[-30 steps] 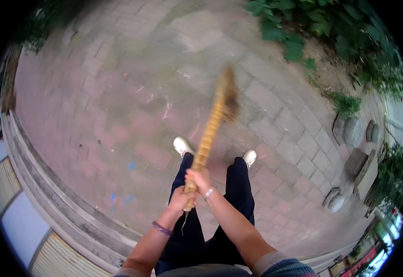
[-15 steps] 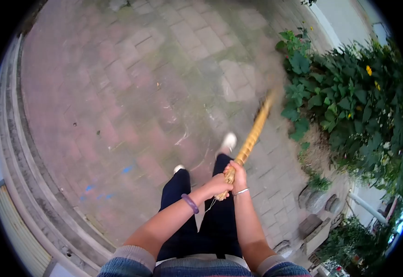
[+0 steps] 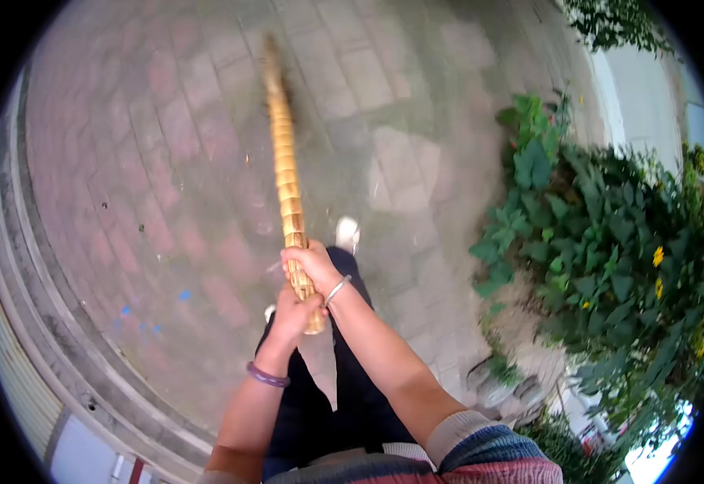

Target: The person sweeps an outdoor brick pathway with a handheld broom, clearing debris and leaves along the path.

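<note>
The long yellow stick with ridged bands (image 3: 287, 181), of bamboo or dry stalks as it seems, is in front of the person, above the grey and pink paving (image 3: 182, 121). I judge it stiff and rather light, and the ridges should help against slipping. Its near end (image 3: 315, 326) seems the good place for holding. There the left hand (image 3: 292, 315) is closed around it, and the right hand (image 3: 313, 264) also grips, just farther along. The far end (image 3: 272, 68) is blurred; its shape I cannot tell. Green leafy plants (image 3: 594, 258) grow at the right.
</note>
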Available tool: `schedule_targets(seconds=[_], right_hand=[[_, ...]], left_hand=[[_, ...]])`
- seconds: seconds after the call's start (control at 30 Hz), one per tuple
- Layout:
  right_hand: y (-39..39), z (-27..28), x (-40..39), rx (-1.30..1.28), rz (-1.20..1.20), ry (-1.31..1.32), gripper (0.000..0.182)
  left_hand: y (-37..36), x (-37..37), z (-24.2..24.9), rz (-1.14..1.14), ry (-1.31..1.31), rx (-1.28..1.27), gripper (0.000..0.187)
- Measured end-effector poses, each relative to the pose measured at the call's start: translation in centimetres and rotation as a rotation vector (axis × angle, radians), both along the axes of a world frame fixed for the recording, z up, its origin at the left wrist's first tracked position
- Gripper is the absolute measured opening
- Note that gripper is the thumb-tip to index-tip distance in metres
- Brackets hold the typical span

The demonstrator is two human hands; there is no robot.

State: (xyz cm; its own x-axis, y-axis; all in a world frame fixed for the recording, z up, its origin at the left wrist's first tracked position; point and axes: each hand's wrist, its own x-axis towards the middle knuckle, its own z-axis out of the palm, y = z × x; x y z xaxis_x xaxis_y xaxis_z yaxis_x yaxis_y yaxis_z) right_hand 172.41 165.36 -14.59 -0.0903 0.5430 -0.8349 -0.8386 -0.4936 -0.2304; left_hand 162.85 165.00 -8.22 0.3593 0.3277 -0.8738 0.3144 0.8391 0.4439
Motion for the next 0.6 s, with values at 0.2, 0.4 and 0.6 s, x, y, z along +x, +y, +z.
schedule_targets(seconds=[0.2, 0.4, 0.6], right_hand=[[2.2, 4.3, 6.7, 0.142, 0.123, -0.199, 0.017], [2.3, 6.2, 8.6, -0.046, 0.065, -0.323, 0.010], [1.3, 7.6, 6.7, -0.014, 0.429, -0.354, 0.008]], left_hand=[[0.6, 5.3, 3.7, 0.092, -0.062, 0.043, 0.032], [1.0, 5.8, 6.3, -0.077, 0.035, 0.206, 0.053], [-4.3, 5.1, 6.2, 0.196, 0.102, 0.339, 0.053]])
